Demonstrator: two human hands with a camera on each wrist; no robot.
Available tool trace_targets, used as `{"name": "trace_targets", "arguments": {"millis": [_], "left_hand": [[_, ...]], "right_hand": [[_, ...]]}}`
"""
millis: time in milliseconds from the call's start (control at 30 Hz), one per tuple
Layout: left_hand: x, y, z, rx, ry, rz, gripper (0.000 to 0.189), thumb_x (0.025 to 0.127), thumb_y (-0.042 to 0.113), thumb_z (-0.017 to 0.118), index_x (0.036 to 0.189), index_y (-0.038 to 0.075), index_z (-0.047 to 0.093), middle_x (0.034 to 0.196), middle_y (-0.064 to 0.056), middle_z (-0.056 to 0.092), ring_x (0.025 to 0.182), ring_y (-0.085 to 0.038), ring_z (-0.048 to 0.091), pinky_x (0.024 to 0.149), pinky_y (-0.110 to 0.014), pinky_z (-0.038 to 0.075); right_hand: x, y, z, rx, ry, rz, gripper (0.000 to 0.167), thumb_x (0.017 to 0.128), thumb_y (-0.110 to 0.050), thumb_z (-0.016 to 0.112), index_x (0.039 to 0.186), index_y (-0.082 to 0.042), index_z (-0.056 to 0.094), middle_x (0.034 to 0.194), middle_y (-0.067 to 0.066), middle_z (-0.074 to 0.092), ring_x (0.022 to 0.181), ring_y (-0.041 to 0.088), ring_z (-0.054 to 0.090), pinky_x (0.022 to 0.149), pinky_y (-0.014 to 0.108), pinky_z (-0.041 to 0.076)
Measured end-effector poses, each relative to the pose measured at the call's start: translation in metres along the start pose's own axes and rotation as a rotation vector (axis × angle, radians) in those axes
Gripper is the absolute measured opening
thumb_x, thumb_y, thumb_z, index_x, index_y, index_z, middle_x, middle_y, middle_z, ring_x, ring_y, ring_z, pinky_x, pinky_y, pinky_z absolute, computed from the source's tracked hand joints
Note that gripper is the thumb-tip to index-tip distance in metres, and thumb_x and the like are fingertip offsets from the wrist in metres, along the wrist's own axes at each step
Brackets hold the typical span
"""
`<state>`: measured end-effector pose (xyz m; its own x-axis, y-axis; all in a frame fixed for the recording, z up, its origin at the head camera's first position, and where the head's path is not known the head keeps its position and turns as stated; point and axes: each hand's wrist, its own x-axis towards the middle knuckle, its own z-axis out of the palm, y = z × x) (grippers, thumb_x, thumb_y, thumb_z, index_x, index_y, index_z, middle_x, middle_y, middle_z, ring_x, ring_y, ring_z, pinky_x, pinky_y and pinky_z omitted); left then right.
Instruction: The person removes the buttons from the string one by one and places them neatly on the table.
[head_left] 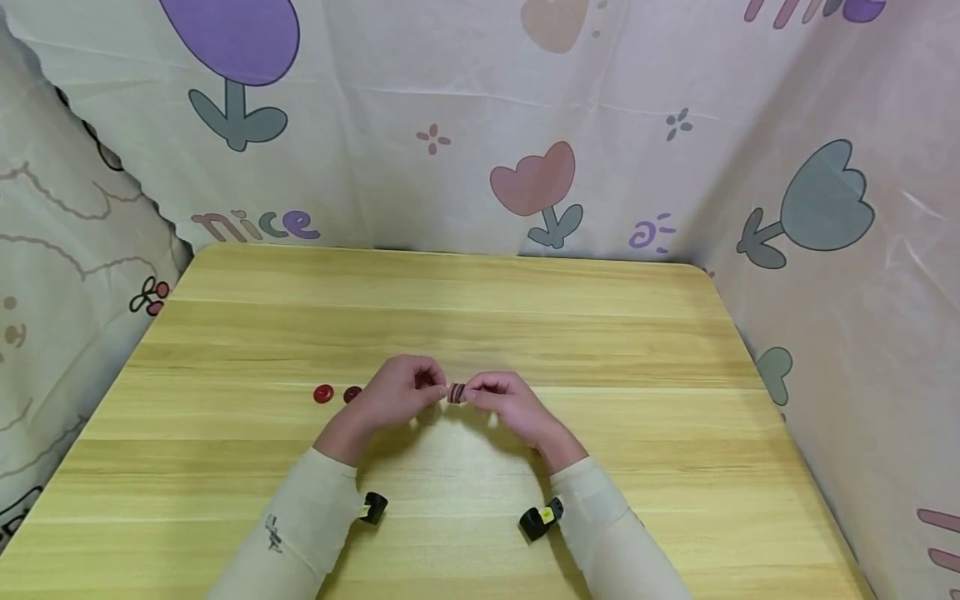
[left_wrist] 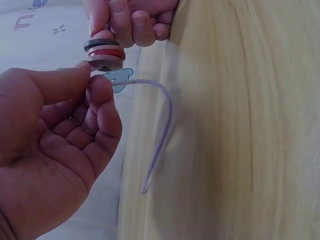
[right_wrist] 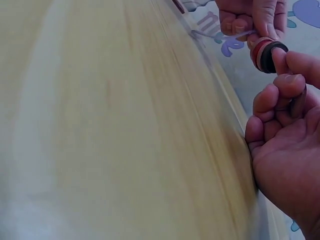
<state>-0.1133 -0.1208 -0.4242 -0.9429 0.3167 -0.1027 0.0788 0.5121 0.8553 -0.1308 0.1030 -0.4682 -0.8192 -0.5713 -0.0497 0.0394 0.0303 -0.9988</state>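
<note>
Table (head_left: 562, 321) is under disc stack (left_wrist: 108, 52); a drop prob means rolling discs. R hand (head_left: 519, 408), R of stack, pinches its black end; L hand (head_left: 393, 397), L of stack, pinches cord (left_wrist: 170, 105) by it. Stack's midair btwn both; uneven squeeze could pop discs. Cord tail L of stack hangs free, might slip. Red disc (head_left: 323, 393), dark-red disc (head_left: 352, 394) L of stack: L hand could knock 'em.

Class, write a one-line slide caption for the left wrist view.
The left hand pinches a curving purple cord beside a stack of coloured discs touched by the right hand.
</note>
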Motion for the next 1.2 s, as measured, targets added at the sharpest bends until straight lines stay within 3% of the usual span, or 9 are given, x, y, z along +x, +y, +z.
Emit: {"name": "trace_targets", "arguments": {"millis": [267, 400, 567, 800, 1000, 1200], "left_hand": [[0.0014, 0.0007, 0.0008, -0.04, 0.055, 0.051, 0.008, 0.1, 0.002, 0.058, 0.095, 0.008, 0.056, 0.083, -0.013, 0.063, 0.07, -0.026, 0.06, 0.063, -0.036, 0.047], [0.0035, 0.0015, 0.0013, -0.018, 0.052, 0.063, 0.008, 0.104, 0.003, 0.045, 0.11, 0.004, 0.05, 0.079, -0.011, 0.056, 0.059, -0.02, 0.048, 0.057, -0.034, 0.041], [0.0034, 0.0021, 0.0033, 0.01, 0.015, 0.013, 0.025, 0.105, 0.009, 0.034, 0.121, 0.006, 0.052, 0.071, -0.007, 0.045, 0.056, -0.017, 0.04, 0.054, -0.034, 0.039], [-0.0013, 0.0039, 0.0029, -0.042, -0.008, -0.018, 0.02, 0.097, 0.012, 0.054, 0.115, 0.014, 0.063, 0.07, -0.005, 0.043, 0.054, -0.017, 0.038, 0.053, -0.031, 0.036], [-0.002, 0.0087, 0.0036, 0.041, -0.037, 0.021, 0.033, 0.086, 0.012, 0.072, 0.117, 0.01, 0.062, 0.067, 0.0, 0.03, 0.052, -0.013, 0.026, 0.049, -0.027, 0.027], [-0.0021, 0.0095, 0.0035, 0.085, -0.032, 0.068, 0.027, 0.087, 0.013, 0.075, 0.111, 0.011, 0.065, 0.064, 0.002, 0.03, 0.051, -0.012, 0.026, 0.048, -0.026, 0.026]], "right_hand": [[0.0009, -0.0011, -0.0003, -0.031, 0.019, 0.021, 0.02, 0.098, -0.008, 0.06, 0.109, 0.007, 0.068, 0.104, 0.028, 0.062, 0.091, 0.032, 0.055, 0.081, 0.038, 0.045], [0.0013, -0.0017, -0.0002, -0.038, 0.027, 0.029, 0.02, 0.097, -0.008, 0.061, 0.109, 0.007, 0.068, 0.106, 0.024, 0.065, 0.094, 0.031, 0.056, 0.082, 0.038, 0.045], [0.0015, -0.001, 0.0002, -0.039, 0.027, 0.017, 0.02, 0.097, -0.008, 0.061, 0.107, 0.007, 0.068, 0.102, 0.026, 0.062, 0.091, 0.029, 0.054, 0.082, 0.038, 0.043], [0.0, 0.0001, -0.0003, -0.008, 0.036, -0.006, 0.02, 0.098, -0.009, 0.062, 0.107, 0.008, 0.068, 0.098, 0.033, 0.057, 0.085, 0.028, 0.052, 0.078, 0.036, 0.043], [0.0001, 0.0012, -0.0002, 0.018, 0.058, -0.022, 0.018, 0.098, -0.004, 0.062, 0.106, 0.011, 0.067, 0.1, 0.036, 0.058, 0.086, 0.031, 0.052, 0.078, 0.036, 0.042], [0.0014, -0.0003, 0.0008, 0.011, 0.061, -0.033, 0.016, 0.097, 0.003, 0.06, 0.106, 0.015, 0.066, 0.102, 0.031, 0.065, 0.092, 0.038, 0.056, 0.08, 0.039, 0.045]]}}
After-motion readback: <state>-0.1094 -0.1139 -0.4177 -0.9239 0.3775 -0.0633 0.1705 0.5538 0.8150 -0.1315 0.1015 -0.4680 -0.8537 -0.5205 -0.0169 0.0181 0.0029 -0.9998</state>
